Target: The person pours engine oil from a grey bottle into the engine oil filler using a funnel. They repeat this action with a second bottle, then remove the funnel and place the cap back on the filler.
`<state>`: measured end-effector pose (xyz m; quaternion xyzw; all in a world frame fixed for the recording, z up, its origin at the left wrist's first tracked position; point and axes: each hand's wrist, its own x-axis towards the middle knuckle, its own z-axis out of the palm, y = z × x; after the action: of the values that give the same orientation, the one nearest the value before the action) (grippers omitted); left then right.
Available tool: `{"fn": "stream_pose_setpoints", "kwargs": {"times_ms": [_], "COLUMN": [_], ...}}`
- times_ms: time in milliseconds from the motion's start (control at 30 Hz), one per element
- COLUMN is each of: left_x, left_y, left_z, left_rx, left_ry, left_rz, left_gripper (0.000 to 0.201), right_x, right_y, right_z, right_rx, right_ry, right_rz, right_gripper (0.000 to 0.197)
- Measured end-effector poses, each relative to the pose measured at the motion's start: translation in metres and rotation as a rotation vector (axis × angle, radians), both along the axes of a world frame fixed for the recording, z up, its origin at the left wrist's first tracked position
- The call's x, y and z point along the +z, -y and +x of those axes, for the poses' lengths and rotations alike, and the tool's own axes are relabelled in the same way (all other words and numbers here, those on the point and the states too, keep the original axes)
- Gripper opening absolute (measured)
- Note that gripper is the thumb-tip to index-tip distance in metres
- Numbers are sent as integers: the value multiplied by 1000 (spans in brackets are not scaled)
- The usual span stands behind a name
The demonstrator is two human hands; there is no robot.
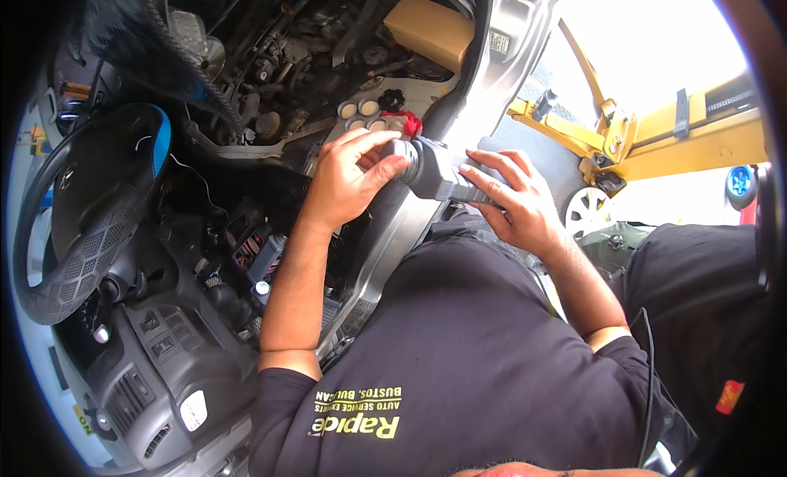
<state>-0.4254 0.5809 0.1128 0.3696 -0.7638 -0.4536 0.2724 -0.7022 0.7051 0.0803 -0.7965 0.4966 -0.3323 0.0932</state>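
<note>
A grey plastic bottle [443, 179] lies tilted between my two hands in front of my chest, its neck end toward the left. My left hand [354, 175] is closed round the grey cap end, thumb and fingers on either side of it. On the bottle's body rests my right hand [516, 200], its fingers over the top and side, gripping it. Just beyond the bottle, several small round pale-topped pieces [348, 111] sit on the metal ledge, with a red cloth-like item [411, 123] and a black knobbed cap [392, 99] near them.
An exposed engine [283, 63] lies ahead, with a brown cardboard box [429, 31] at its far right. The steering wheel [37, 268] is at left. More bottles [269, 256] stand in the footwell. A yellow lift arm [689, 137] and a person in dark clothes [697, 288] are at right.
</note>
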Motion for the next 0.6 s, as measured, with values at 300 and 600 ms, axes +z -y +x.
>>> {"fn": "stream_pose_setpoints", "kwargs": {"times_ms": [300,600], "left_x": [28,-9], "left_y": [6,-8], "left_z": [15,-19], "left_rx": [-246,60], "left_ry": [-54,-96], "left_rz": [-229,-441], "left_gripper": [52,16], "right_x": [0,14], "right_y": [10,11], "right_z": [-7,11], "right_rx": [98,14], "right_ry": [513,263], "right_rz": [387,109], "right_gripper": [53,51]}}
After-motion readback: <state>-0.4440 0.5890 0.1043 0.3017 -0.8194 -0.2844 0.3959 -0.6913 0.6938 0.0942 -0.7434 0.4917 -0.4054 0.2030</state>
